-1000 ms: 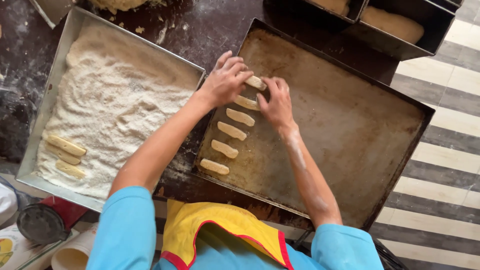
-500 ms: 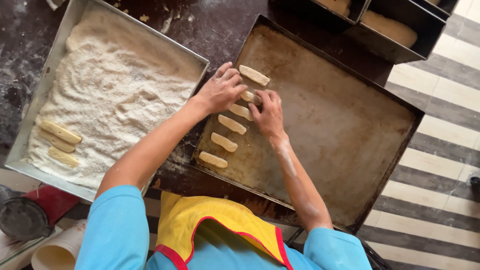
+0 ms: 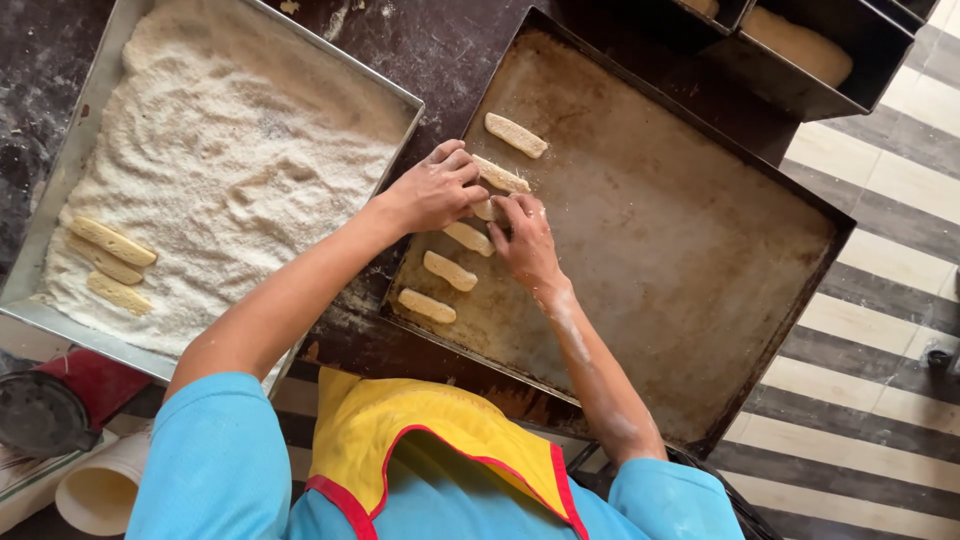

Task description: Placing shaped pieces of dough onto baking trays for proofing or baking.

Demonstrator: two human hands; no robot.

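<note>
Pinching one breaded dough stick (image 3: 487, 209) with both hands, left hand (image 3: 432, 190) and right hand (image 3: 522, 238), we have five on the baking tray (image 3: 680, 240); three wait in the crumb tray (image 3: 60, 180).

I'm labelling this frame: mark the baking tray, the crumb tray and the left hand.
baking tray (image 3: 700, 260), head view, bare dark middle.
crumb tray (image 3: 60, 190), head view, left metal rim.
left hand (image 3: 432, 190), head view, back of hand.

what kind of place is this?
Probably a bakery or commercial kitchen. A large worn baking tray holds a row of dough sticks, a metal pan of crumb coating sits beside it, and loaf tins stand at the top. Both hands work over one stick.
</note>
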